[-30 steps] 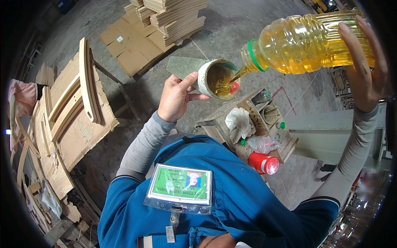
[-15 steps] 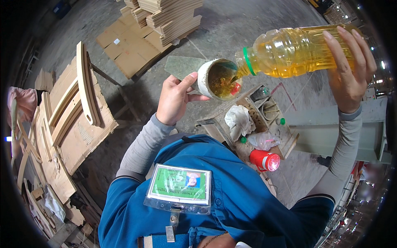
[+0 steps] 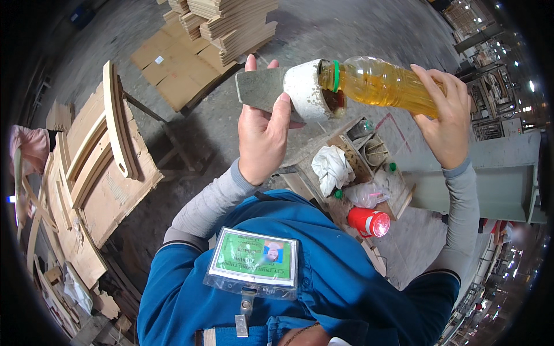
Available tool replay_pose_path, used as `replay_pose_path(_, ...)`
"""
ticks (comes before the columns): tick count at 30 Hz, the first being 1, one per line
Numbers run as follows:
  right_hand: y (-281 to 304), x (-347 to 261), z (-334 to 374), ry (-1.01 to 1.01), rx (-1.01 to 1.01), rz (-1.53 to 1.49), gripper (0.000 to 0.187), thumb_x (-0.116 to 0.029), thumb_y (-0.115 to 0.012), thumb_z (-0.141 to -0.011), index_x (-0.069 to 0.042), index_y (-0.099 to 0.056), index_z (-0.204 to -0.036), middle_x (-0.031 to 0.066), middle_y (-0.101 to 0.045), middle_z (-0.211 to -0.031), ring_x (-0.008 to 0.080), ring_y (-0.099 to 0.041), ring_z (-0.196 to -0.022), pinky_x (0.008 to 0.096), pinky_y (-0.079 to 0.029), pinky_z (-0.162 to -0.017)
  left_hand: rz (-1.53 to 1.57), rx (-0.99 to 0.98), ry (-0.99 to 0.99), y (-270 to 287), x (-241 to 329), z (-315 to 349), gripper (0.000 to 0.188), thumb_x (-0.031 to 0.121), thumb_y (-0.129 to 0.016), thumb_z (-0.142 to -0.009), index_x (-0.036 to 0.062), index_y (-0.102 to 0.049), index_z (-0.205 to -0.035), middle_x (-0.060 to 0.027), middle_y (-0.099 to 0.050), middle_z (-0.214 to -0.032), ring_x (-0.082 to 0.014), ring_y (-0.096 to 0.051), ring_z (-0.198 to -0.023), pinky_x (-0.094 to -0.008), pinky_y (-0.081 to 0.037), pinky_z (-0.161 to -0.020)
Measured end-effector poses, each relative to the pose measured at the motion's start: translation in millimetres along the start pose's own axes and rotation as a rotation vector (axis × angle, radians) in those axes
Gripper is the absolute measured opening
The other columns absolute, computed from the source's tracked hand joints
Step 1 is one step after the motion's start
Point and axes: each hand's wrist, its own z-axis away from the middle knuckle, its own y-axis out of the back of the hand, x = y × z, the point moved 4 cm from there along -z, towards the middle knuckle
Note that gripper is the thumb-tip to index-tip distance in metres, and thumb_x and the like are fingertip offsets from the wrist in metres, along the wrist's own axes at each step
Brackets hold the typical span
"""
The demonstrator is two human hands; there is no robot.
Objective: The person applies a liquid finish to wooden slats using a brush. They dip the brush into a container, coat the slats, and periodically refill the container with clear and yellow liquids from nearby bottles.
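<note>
My left hand point(image 3: 263, 134) is closed round a white, stained cup point(image 3: 302, 91), thumb against its side and fingers behind. A flat grey-green plate point(image 3: 258, 90) juts from the cup's left side, in the same grasp. The cup lies tilted, its mouth facing right and its inside mostly hidden. My right hand point(image 3: 445, 109) grips the base end of a clear plastic bottle point(image 3: 384, 82) holding yellow liquid. The bottle lies nearly level, its green-ringed neck at the cup's mouth. Whether liquid is flowing between them, I cannot tell.
Below the hands stands a wooden tray box point(image 3: 352, 151) with a white cloth point(image 3: 332, 169), a plastic bag point(image 3: 367, 196) and a red flask point(image 3: 369, 222). Curved wooden parts point(image 3: 118, 127) lie on a bench at left. Stacked wooden slats point(image 3: 239, 32) rest on cardboard point(image 3: 167, 60) farther off.
The cup has turned from showing its liquid-filled inside to lying tilted toward the bottle. My right hand and the bottle have moved left, and my left hand slightly right. The bottle's neck has met the cup's mouth.
</note>
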Motion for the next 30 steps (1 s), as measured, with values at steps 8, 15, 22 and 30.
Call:
replay_pose_path(8,-16.7,21.5,18.8,-0.16,-0.118,-0.306,0.059,-0.009,-0.07,-0.057,-0.014,-0.055,-0.114,0.0063,-0.055,-0.099,0.0245,-0.046,-0.097,0.0335,-0.036,-0.083,-0.116,-0.029,-0.068,-18.0,-22.2,-0.5,0.061,0.004,-0.04,-0.09,0.0061,-0.002,-0.138,-0.0165,-0.029,-0.136,-0.0212,-0.053,-0.103,-0.0275,-0.055,-0.069)
replay_pose_path(15,-44.1,60.0,49.8,-0.444,-0.471,-0.808,0.063,-0.011,-0.074,-0.057,-0.004,-0.053,-0.116,0.0079,-0.058,-0.101,0.0213,-0.052,-0.094,0.0301,-0.039,-0.083,-0.15,-0.052,-0.151,-44.7,-48.0,-0.3,0.059,0.001,-0.038,-0.089,0.0053,-0.004,-0.137,-0.0175,-0.027,-0.137,-0.0216,-0.047,-0.111,-0.0287,-0.053,-0.076)
replay_pose_path(22,-90.2,84.3,98.3,-0.732,-0.577,-1.468,0.06,-0.011,-0.072,-0.062,0.002,-0.05,-0.117,0.0084,-0.059,-0.103,0.0154,-0.053,-0.095,0.0273,-0.04,-0.086,-0.056,-0.153,0.003,-77.5,-80.4,-6.4,0.057,0.003,-0.041,-0.089,0.0032,-0.01,-0.136,-0.0184,-0.03,-0.135,-0.0248,-0.052,-0.105,-0.0311,-0.056,-0.07)
replay_pose_path(30,-143.4,109.3,160.6,-0.879,0.057,-1.838,0.046,-0.004,-0.069,-0.068,0.001,-0.052,-0.11,0.008,-0.058,-0.103,0.0154,-0.054,-0.096,0.0283,-0.04,-0.086,0.146,-0.119,0.509,-85.3,-125.9,-1.0,0.053,0.007,-0.043,-0.087,0.0084,-0.019,-0.135,-0.0134,-0.051,-0.115,-0.024,-0.056,-0.098,-0.0393,-0.056,-0.066)
